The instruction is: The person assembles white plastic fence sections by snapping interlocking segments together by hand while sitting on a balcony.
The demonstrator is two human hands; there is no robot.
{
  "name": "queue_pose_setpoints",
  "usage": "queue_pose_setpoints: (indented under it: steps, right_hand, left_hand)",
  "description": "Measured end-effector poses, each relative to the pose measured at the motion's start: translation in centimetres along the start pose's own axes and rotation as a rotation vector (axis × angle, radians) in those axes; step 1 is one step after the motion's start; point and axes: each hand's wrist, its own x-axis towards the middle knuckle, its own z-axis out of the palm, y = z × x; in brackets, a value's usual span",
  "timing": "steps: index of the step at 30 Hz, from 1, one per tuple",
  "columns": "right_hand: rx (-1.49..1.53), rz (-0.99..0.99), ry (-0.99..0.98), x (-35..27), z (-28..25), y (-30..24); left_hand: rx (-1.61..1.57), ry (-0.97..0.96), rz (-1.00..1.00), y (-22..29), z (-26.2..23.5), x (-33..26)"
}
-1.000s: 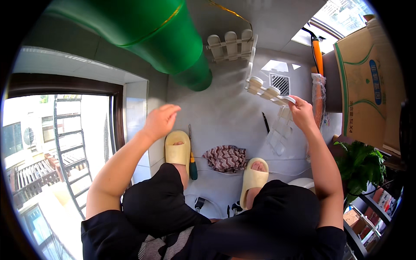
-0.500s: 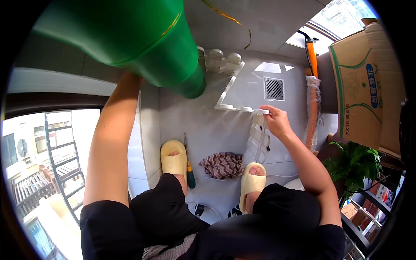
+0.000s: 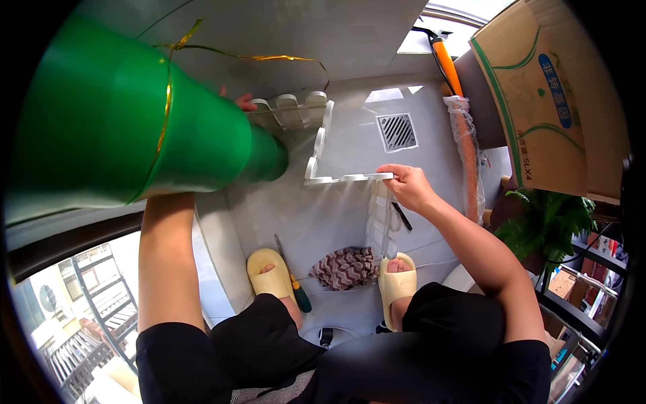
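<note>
A white folding picket fence (image 3: 330, 180) with rounded tops zigzags over the grey tiles in several hinged panels. My right hand (image 3: 409, 185) pinches its top edge at the near right corner. At the fence's far left end, fingers of my left hand (image 3: 243, 102) show, closed against the end panel; the palm is hidden. A large green tapered vase-like object (image 3: 202, 128) looms in front of my left hand and forearm. Gold ribbon (image 3: 169, 87) is tied around it, one loose strand trailing right.
A crumpled patterned cloth (image 3: 343, 267) and a screwdriver (image 3: 300, 293) lie between my cream slippers (image 3: 270, 273). Beyond are a floor drain (image 3: 398, 131), an orange-handled tool (image 3: 447, 67), a cardboard box (image 3: 548, 101) and a green plant (image 3: 545, 225). A dark slim object (image 3: 402, 215) lies beside the fence.
My view has swung a little to the right. The green object now sits lower and further left, and my left fingers have come into sight beyond it. My right hand keeps hold of the fence.
</note>
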Motion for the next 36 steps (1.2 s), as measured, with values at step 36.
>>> queue_pose_setpoints:
  steps: [36]
  right_hand:
    - [0.301, 0.226, -0.163, 10.9, -0.3, -4.7]
  left_hand:
    - [0.871, 0.823, -0.102, -5.1, 6.3, -18.6]
